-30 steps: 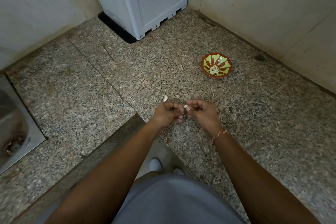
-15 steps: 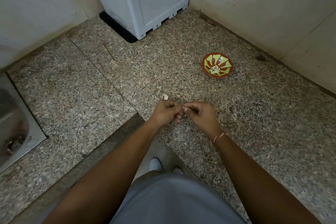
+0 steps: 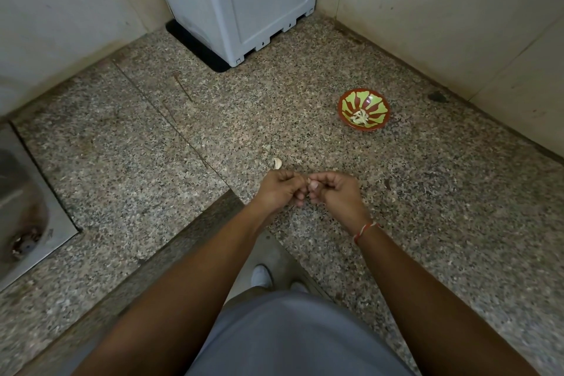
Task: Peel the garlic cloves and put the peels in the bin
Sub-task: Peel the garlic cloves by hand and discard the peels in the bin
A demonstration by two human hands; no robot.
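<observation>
You are holding both hands together over the speckled granite counter (image 3: pixel 427 223), just past its inner corner. Your left hand (image 3: pixel 279 189) is curling its fingers inward, thumb side toward the right hand. Your right hand (image 3: pixel 334 192) is curling likewise, and the two are meeting at the fingertips. Between them a small pale garlic clove (image 3: pixel 312 182) is showing; both hands are pinching it, though it is too small in this view to say which fingers are doing the work, or how much skin is on it.

A second garlic clove (image 3: pixel 277 163) is lying on the counter just beyond your left hand, apart from it. A tiny pale scrap (image 3: pixel 267 147) is sitting a little farther out; it may be a bit of peel, but the view is too coarse to be sure.

The red and green bowl (image 3: pixel 346 107) is standing upright on the counter, well apart from your hands, toward the right wall. Pale pieces (image 3: pixel 359 117) are lying at its bottom.

A red thread band (image 3: pixel 364 228) is circling your right wrist. The grey plastic box (image 3: pixel 244 0) is standing in the far corner on a black mat (image 3: pixel 195 49). The steel sink (image 3: pixel 21 207) is showing at the left edge, with debris at its drain.
</observation>
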